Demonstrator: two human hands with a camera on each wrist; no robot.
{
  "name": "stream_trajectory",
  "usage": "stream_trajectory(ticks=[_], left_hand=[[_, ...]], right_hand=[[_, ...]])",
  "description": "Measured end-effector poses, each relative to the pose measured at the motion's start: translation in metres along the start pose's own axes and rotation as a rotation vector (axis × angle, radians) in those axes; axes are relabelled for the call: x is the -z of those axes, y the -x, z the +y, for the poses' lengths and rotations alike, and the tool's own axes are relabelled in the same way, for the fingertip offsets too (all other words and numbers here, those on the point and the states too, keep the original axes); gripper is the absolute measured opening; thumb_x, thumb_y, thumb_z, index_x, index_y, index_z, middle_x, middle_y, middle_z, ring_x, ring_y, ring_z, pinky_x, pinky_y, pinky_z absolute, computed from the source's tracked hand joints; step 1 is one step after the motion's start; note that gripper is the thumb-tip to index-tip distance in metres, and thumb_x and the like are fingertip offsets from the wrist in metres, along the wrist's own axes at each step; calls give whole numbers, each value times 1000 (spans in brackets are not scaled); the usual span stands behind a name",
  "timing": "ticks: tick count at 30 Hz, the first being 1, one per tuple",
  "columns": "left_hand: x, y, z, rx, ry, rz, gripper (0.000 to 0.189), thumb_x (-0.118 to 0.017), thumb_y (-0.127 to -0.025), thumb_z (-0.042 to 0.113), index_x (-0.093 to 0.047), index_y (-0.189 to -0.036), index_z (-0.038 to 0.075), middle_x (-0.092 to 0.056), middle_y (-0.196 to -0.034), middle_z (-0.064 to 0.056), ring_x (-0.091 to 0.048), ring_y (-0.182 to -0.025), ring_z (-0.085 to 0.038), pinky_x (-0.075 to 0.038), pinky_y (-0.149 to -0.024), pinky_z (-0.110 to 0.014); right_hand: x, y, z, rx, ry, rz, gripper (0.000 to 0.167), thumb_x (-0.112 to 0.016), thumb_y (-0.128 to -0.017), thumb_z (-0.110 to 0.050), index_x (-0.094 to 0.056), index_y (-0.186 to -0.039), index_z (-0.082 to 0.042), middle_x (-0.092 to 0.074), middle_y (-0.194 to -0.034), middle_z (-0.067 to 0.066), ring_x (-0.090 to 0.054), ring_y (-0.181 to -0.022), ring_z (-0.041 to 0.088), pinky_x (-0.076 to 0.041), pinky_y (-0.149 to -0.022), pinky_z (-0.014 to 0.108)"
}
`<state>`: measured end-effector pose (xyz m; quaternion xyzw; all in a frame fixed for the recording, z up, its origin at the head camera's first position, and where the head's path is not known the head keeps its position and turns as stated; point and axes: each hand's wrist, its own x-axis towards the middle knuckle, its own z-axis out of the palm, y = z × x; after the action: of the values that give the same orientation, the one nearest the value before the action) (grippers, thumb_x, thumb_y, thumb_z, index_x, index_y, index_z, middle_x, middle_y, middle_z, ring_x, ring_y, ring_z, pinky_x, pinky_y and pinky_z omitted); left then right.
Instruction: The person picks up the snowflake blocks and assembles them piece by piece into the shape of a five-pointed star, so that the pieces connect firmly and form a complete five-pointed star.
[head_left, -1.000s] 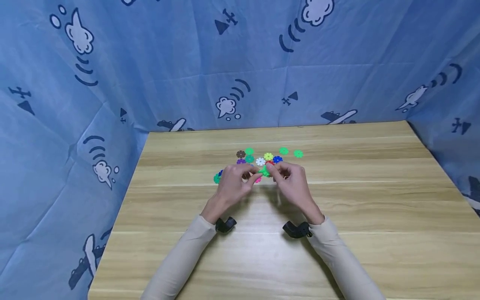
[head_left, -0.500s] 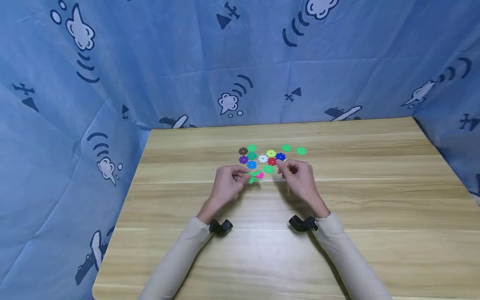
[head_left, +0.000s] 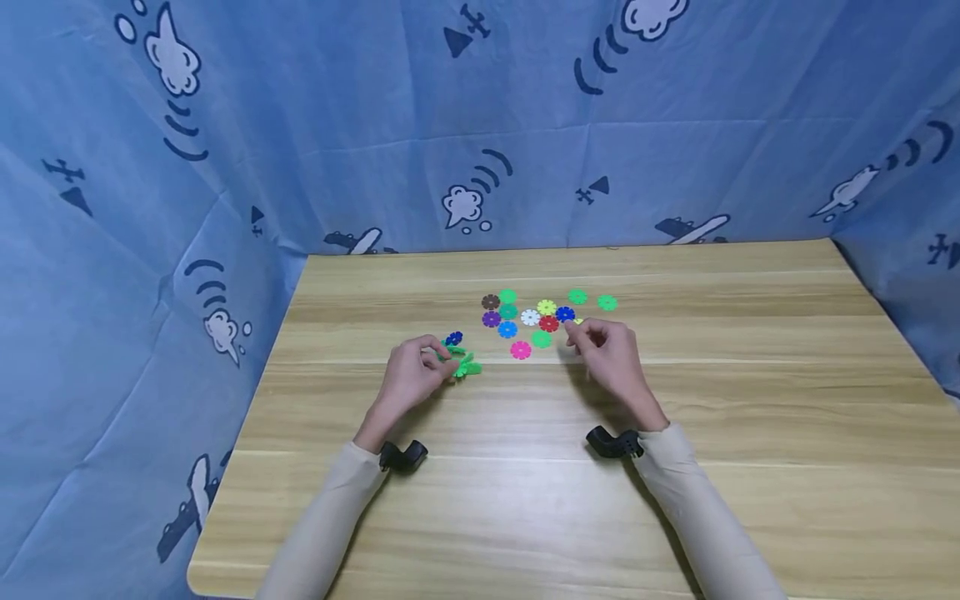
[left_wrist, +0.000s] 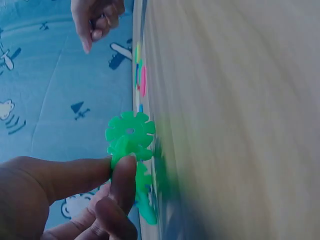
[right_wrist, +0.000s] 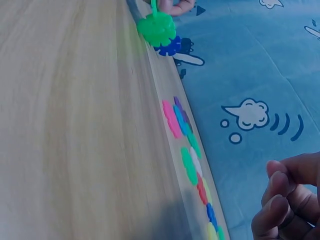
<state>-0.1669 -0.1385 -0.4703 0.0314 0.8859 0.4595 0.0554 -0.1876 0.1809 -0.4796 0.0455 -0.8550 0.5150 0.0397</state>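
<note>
Blue cloth (head_left: 360, 117): is hanging round the back and both sides, showing cloud prints (head_left: 462, 202) and aeroplane prints (head_left: 702, 229).
Tabletop (head_left: 750, 350): pale wood grain is running crosswise.
Light (head_left: 498, 492): is glaring off the near middle.

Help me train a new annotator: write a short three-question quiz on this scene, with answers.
1. Which hand pinches the green pieces?
A) right
B) left
C) both

2. True or false: in the head view, the white disc appears lower in the picture than the pink disc.

3. Fill in the colour: in the head view, the ____ disc lies just above the purple disc.

Key:
1. B, the left hand.
2. False; the pink disc appears lower.
3. Brown: the brown disc.
</note>
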Motion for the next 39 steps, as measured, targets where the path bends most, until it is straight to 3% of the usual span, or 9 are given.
stream_trajectory(ticks=[6, 10, 15, 20, 27, 32, 39], left_hand=[[9, -3, -7, 23, -12, -15, 19, -80, -93, 18, -70, -102, 5, -79, -76, -8, -66, -59, -16, -41, -60, -24], [11, -4, -10, 42, -51, -11, 18, -79, -93, 21, -71, -99, 6, -77, -72, -7, -63, -59, -12, -41, -64, -26], [11, -7, -9, -25, -42, 49, 14, -77, -94, 16, -69, -91, 5, -66, -62, -2, -54, -54, -11, -43, -64, -26], [9, -12, 8, -156, -2, 110, 17, -77, -96, 19, -68, -88, 7, -55, -57, 2, -46, -51, -10, -39, -54, -22], [-10, -23, 47, -315, -63, 94, 18, -77, -96, 22, -72, -88, 7, -63, -63, -2, -52, -53, -10, -44, -56, -22], [-28, -30, 63, -285, -115, 59, 16, -78, -95, 23, -76, -92, 8, -69, -72, -3, -54, -56, -10, -40, -52, -20], [-49, -37, 68, -246, -227, -1, 23, -78, -95, 23, -77, -106, 4, -69, -74, -2, -49, -52, -9, -33, -47, -18]], right_hand=[[7, -4, 7, -3, 55, 23, 41, -62, -106, -32, -74, -83, 0, -64, -67, 18, -48, -45, 7, -42, -51, 25], [13, -7, 12, -10, 70, 30, 40, -62, -106, -30, -74, -83, 1, -68, -72, 20, -49, -48, 6, -43, -49, 25], [21, -9, 15, -20, 110, 39, 36, -61, -106, -28, -74, -87, 0, -69, -74, 19, -52, -52, 8, -44, -47, 24], [24, -12, 16, -4, 179, 50, 29, -63, -104, -24, -75, -99, 2, -73, -85, 20, -60, -65, 14, -48, -58, 20], [21, -18, 18, -25, 244, 33, 28, -73, -98, -19, -73, -115, 3, -74, -92, 20, -72, -83, 31, -48, -60, 20], [19, -22, 23, -60, 290, -34, 38, -77, -95, -24, -70, -122, 2, -73, -92, 16, -69, -85, 30, -46, -67, 25], [20, -22, 26, -77, 284, -47, 36, -78, -94, -21, -69, -121, 1, -72, -93, 15, -66, -88, 29, -44, -76, 30]])
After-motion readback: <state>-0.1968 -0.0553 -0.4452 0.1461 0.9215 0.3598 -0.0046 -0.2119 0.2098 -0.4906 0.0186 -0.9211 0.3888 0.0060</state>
